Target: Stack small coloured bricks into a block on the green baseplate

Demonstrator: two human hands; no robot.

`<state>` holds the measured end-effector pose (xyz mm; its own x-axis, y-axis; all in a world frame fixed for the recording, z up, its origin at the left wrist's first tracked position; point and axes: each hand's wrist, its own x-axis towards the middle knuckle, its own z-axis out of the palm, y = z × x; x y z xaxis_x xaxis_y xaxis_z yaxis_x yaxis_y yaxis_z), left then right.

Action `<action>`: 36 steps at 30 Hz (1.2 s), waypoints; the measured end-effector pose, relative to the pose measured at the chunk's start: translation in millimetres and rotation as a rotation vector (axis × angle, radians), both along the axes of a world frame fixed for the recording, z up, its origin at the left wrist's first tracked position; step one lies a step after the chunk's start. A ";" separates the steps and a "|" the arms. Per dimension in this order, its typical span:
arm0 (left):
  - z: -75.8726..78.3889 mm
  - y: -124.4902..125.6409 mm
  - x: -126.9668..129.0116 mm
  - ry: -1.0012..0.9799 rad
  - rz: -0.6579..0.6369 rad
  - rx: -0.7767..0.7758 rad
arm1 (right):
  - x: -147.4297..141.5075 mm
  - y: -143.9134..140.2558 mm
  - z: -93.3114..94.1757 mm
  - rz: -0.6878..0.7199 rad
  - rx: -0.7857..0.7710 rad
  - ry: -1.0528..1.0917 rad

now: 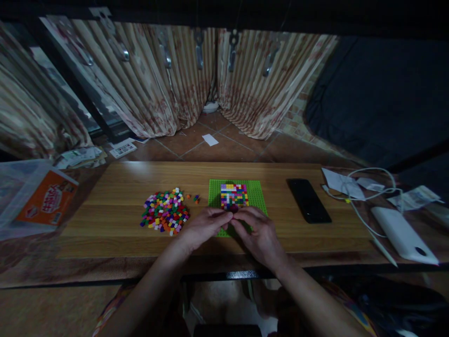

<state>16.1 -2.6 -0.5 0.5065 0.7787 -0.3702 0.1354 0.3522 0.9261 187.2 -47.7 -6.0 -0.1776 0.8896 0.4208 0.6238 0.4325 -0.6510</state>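
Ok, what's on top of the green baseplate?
A square patch of mixed-colour bricks sits on the baseplate. Left hand and right hand cover its near edge, so anything there is hidden.

Lighting is dim, with the wooden tabletop (140, 243) the brightest surface. Behind it, striped beige curtains (168, 79) hang to a floor of reddish-brown tiles (217, 152), where a scrap of white paper (210, 139) lies. A dark surface (379, 98) fills the right background.

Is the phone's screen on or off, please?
Off: the phone lies flat on the table, its screen uniformly black.
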 end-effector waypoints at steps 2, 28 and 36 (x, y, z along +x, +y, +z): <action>-0.8 -0.1 0.1 -0.009 -0.002 -0.001 | 0.6 0.3 0.7 0.014 -0.007 0.002; 2.3 -5.6 3.6 -0.240 0.044 -0.197 | -0.5 -3.0 6.6 0.048 -0.061 0.195; -0.4 -3.9 0.6 -0.013 0.046 -0.068 | 27.6 7.6 4.3 -0.085 -0.077 0.161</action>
<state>16.8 -6.5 -1.0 0.4758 0.7748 -0.4164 0.1058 0.4196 0.9015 214.8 -40.2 -1.7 -0.0362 0.9292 0.3677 0.5412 0.3275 -0.7745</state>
